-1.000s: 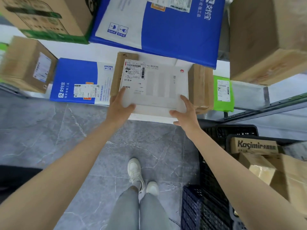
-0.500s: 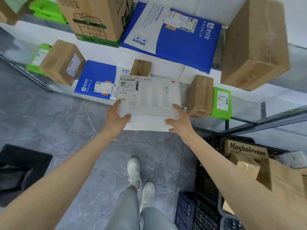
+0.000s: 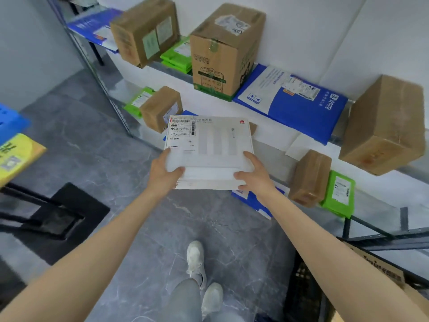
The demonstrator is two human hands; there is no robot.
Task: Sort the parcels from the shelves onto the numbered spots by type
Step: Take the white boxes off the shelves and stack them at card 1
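Shelves (image 3: 271, 138) recede as left hand (image 3: 166, 175) and right hand (image 3: 255, 180) carry white parcel (image 3: 209, 149).

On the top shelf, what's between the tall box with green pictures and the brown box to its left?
Flat green parcels lie between the tall printed box and the brown box left of it, seen in the head view.

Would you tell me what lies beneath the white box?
A blue mailer shows below the white box at its near right corner, by the right hand; a brown carton peeks out at the far right corner. The rest is covered.
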